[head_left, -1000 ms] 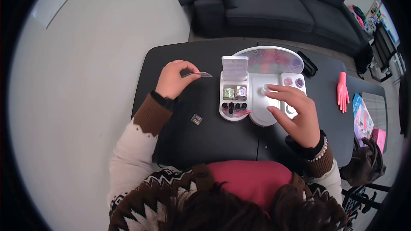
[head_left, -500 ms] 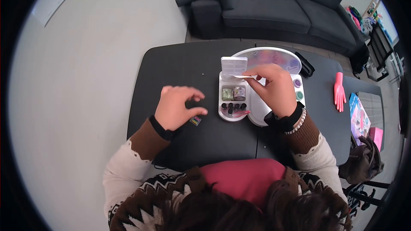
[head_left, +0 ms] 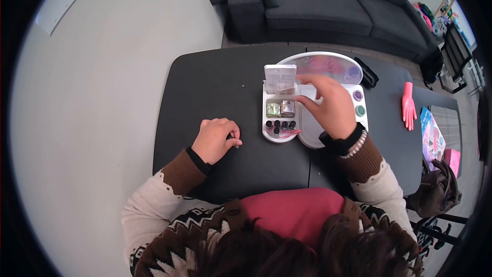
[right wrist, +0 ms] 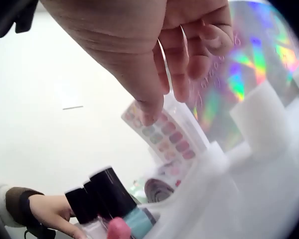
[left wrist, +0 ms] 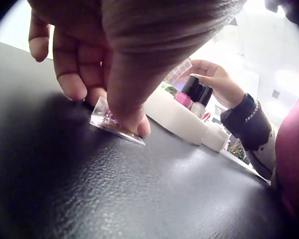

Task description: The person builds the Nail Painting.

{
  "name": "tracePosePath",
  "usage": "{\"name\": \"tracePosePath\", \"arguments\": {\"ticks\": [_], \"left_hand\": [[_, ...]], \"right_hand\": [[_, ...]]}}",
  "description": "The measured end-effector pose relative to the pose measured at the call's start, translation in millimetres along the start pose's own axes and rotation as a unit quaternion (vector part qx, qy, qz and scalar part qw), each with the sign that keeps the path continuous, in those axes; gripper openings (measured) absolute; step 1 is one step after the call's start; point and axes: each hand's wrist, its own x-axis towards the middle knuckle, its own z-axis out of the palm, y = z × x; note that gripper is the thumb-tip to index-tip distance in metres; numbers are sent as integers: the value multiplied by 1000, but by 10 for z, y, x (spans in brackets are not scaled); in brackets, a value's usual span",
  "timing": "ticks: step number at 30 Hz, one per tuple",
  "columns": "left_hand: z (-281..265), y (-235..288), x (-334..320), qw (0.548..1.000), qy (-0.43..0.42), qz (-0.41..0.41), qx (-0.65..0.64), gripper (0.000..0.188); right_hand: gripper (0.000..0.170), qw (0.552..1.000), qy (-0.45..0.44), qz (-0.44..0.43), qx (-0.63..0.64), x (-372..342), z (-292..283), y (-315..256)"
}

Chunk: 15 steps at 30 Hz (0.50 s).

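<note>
My left hand is low over the black table, thumb and fingers pinching a small clear plastic case with coloured bits inside. In the head view the hand mostly covers that case. My right hand is above the white manicure station, its thumb and index finger apart. A nail sticker sheet stands tilted in the station's left part, by the raised clear lid; the right thumb overlaps its upper edge in the right wrist view. Two patterned rolls sit in front of it.
Several black-capped nail polish bottles and pink tweezers occupy the station's front left. An iridescent panel rises at its back. A black case and a pink model hand lie to the right.
The sticker sheet passed from my left hand to my right, which carried it to the station's left part and parted its fingers. My left hand came down and pinched the small case.
</note>
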Motion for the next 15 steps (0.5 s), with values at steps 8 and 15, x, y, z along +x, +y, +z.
{"name": "tracePosePath", "arguments": {"ticks": [8,15], "left_hand": [[-256,266,537,964,188,19,-188,18],[-67,421,1051,946,166,-22,-277,16]], "right_hand": [[27,992,66,97,41,-536,-757,129],[19,970,166,175,32,-1120,-1129,438]]}}
